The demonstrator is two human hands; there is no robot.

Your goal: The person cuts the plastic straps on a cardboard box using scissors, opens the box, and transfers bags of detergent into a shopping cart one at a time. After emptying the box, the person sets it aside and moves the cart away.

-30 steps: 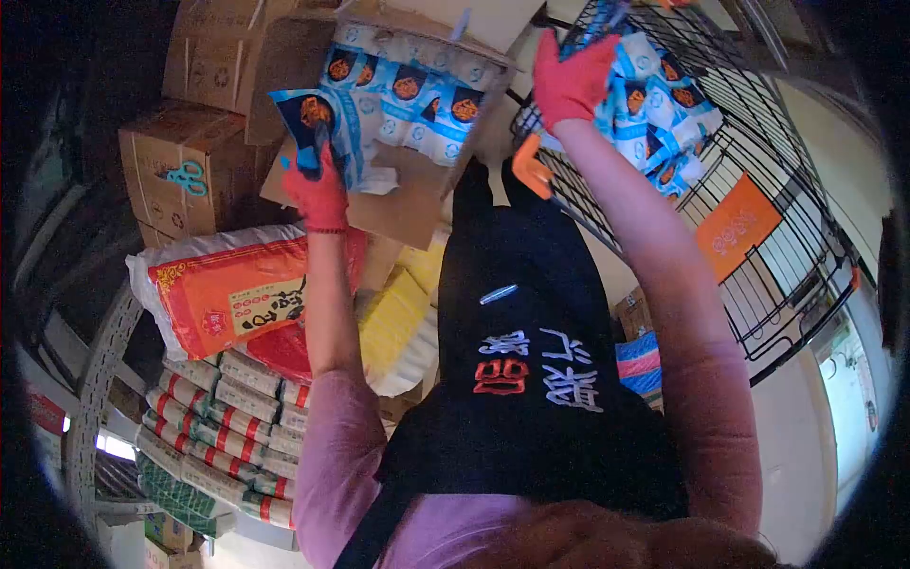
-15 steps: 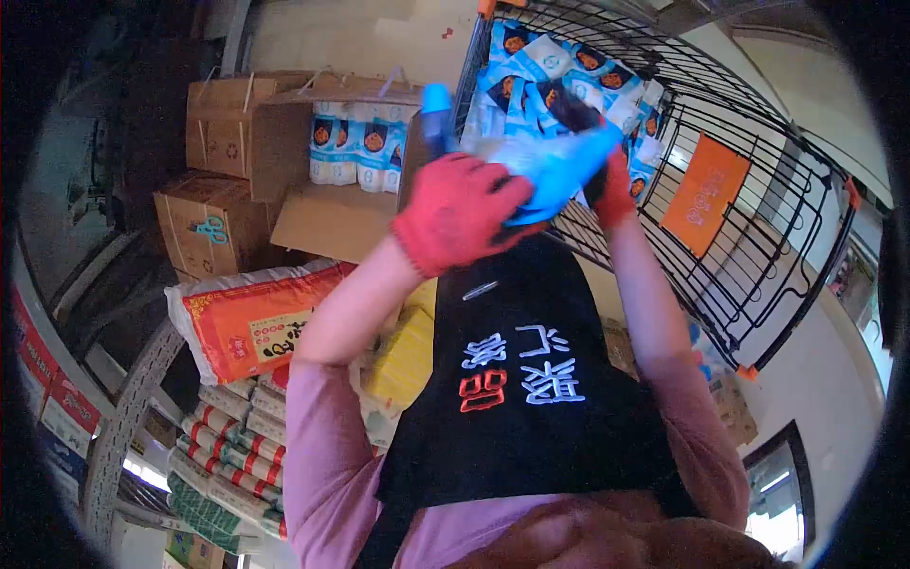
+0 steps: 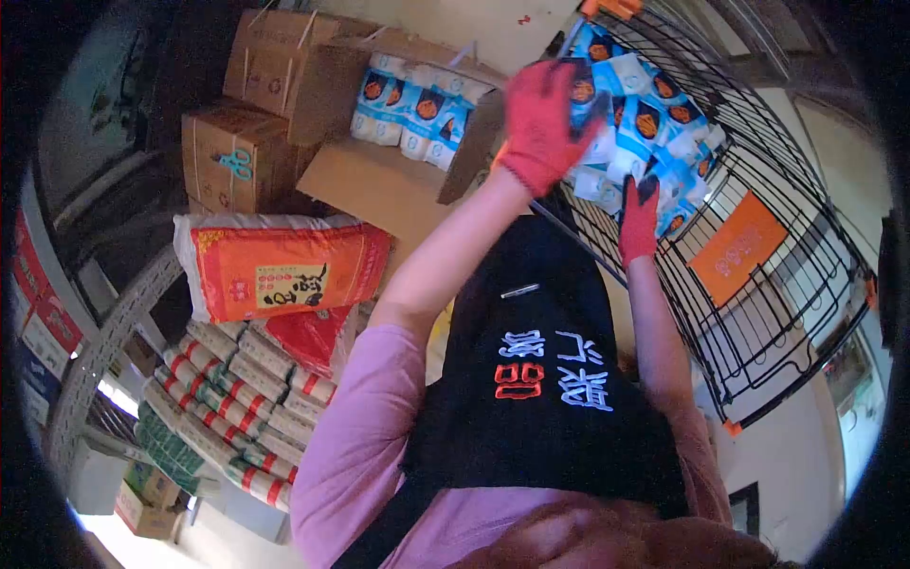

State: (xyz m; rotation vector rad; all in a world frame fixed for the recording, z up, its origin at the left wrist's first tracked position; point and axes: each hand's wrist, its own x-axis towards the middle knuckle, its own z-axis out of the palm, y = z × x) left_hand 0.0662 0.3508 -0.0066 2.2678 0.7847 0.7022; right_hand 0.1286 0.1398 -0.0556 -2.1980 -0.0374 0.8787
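Note:
In the cart's upper part, my left hand (image 3: 542, 128), in a red glove with dark fingertips, spreads around a blue-and-white pack of paper rolls (image 3: 581, 91). Its thumb and fingers lie on opposite sides of that pack. My right hand (image 3: 640, 228), gloved alike, is lower and to the right. Its fingertips are apart and rest against the white rolls (image 3: 618, 167); part of its grip is hidden. Many similar packs are heaped in the black wire cart (image 3: 758, 327) around both hands.
An open carton (image 3: 355, 185) with more roll packs stands left of the cart, beside stacked closed cartons (image 3: 223, 156). A red-and-orange sack (image 3: 227, 270) lies below them, above paper-wrapped bundles (image 3: 227, 408). An orange sign (image 3: 737, 248) hangs on the cart.
Both hands have moved from in front of the cart up and right to the heap inside it, along with a blue-and-white pack. The view has shifted, and the hands are farther apart.

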